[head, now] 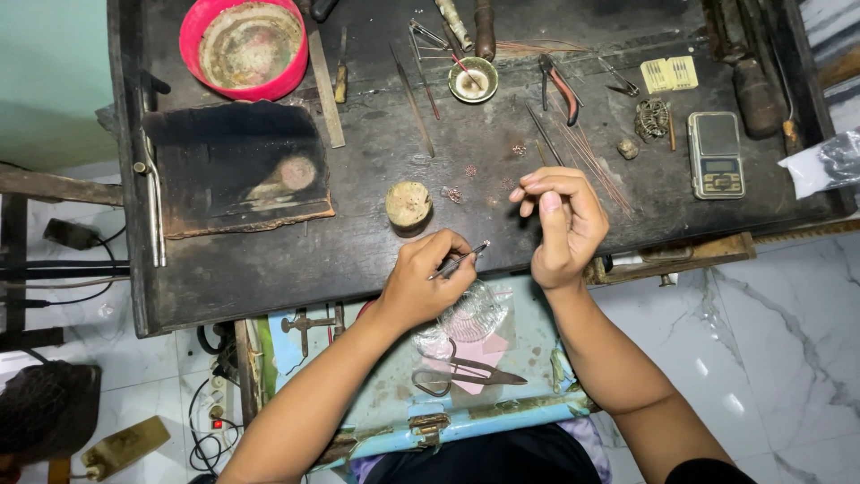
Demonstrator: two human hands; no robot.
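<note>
Left hand gripping thin metal tweezers, tips toward two o'clock; right hand there, fingertips pinched, contents indiscernible.

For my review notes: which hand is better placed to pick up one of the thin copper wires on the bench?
Probably the right hand: it hovers beside the copper wires, pinching something too small to identify. The left hand holds tweezers, farther away.

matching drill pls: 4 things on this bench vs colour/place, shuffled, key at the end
1. bowl
2. scale
3. tweezers
4. scissors

A. in the left hand
B. red, far left corner of the bench
C. on the blue tray near the body
D. grey, right side of the bench

Pairs: 1-B, 2-D, 3-A, 4-C
</note>
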